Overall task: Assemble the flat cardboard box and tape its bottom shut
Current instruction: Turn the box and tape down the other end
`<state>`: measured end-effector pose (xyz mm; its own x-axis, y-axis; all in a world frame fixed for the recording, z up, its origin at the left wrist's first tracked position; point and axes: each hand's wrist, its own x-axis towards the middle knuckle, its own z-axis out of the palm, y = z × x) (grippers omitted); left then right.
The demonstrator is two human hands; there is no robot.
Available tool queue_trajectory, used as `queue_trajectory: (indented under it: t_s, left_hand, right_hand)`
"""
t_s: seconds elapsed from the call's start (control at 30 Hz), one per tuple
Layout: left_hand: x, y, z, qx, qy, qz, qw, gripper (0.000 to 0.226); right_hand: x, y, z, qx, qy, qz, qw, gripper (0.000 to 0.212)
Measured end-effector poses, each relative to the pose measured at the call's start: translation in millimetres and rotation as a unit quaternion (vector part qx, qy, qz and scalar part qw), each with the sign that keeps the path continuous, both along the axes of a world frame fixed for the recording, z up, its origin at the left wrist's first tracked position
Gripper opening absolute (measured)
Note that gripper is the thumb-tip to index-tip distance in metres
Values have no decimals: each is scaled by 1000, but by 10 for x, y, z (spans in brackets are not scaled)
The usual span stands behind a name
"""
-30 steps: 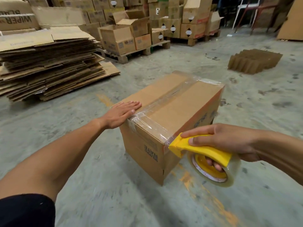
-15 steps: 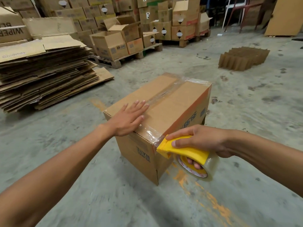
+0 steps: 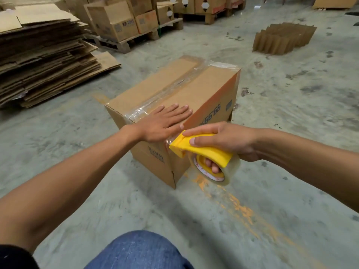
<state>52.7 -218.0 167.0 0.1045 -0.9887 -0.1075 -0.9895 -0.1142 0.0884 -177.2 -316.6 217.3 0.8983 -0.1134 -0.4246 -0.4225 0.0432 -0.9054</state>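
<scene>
An assembled brown cardboard box (image 3: 155, 88) stands on the concrete floor, its upper flaps closed. A strip of clear tape (image 3: 174, 87) runs along the middle seam and folds over the near end. My left hand (image 3: 167, 121) lies flat with straight fingers on the near end of the box top, over the tape. My right hand (image 3: 223, 140) grips a yellow tape dispenser (image 3: 202, 150) with a clear roll, held against the box's near corner just below the top edge. Tape stretches from the dispenser's nose to the box.
A tall stack of flat cardboard sheets (image 3: 42, 55) lies at the left. Open boxes on a wooden pallet (image 3: 124, 43) stand behind it. A cluster of cardboard dividers (image 3: 283, 39) sits on the floor at the right. My knee in blue jeans (image 3: 139, 251) shows at the bottom.
My left hand has slid from the box's left edge across the top onto the taped seam. The dispenser has come in closer to the near corner. The view has tilted down.
</scene>
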Motion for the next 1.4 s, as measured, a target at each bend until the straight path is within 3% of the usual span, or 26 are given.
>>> queue_trajectory:
  t_s: [0.43, 0.83, 1.07, 1.3, 1.4]
  left_hand:
    - [-23, -5, 35, 17, -4, 3, 1000, 69]
    - [2, 7, 81, 51, -13, -14, 999, 92]
    - [-18, -29, 66, 63, -35, -10, 997, 96]
    - [-97, -68, 75, 89, -47, 6, 995, 95]
    - [-81, -62, 106, 93, -39, 23, 995, 95]
  right_hand:
    - [-536, -167, -211, 17, -10, -1, 1000, 34]
    - [-152, -293, -326, 13, 72, 47, 996, 33]
    - [143, -484, -272, 43, 180, 73, 980, 31]
    - [429, -626, -392, 12, 232, 86, 969, 33]
    - [356, -630, -789, -140, 314, 142, 928, 26]
